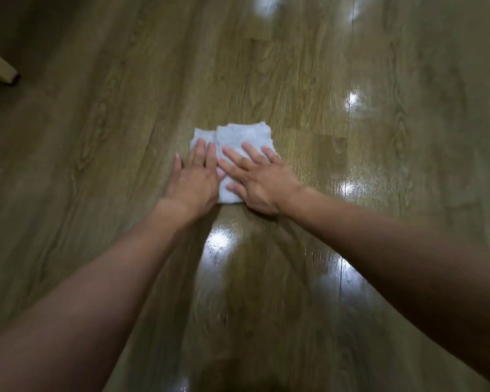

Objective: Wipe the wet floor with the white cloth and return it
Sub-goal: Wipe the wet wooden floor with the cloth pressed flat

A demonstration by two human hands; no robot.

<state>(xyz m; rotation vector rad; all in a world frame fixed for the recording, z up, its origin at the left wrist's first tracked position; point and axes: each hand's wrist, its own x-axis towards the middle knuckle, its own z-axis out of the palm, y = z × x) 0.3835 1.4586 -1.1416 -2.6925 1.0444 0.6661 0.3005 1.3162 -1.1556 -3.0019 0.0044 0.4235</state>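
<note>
Our fingers (pixel 207 154) lie spread and flat, not curled: both hands press down on the white cloth (pixel 238 137), they do not pinch or grip it. On the left hand (pixel 194 179) approx. three fingers rest on the cloth's left edge, and the outer finger seems to touch bare wood beside it. The right hand (pixel 259 181) covers the cloth's right and near part, fingers fanned toward the far side, thumb at the near edge. The two hands are just beside each other, index fingers almost touching.

The cloth is folded or bunched in a few layers and sits flat on the wooden floor (pixel 379 250), in the middle of our view, arms stretched out toward it.

Re progress: we judge we are mid-wipe. The floor near us and to the right is very shiny, w/ bright light spots, so it looks wet there; the left part looks more matt. If the shine is water or only gloss, we cannot tell for sure. So the wiping seems not finished, and the return of the cloth is not yet begun. Where it must go back is not in view. A pale furniture leg (pixel 0 66) stands far left, well apart.
</note>
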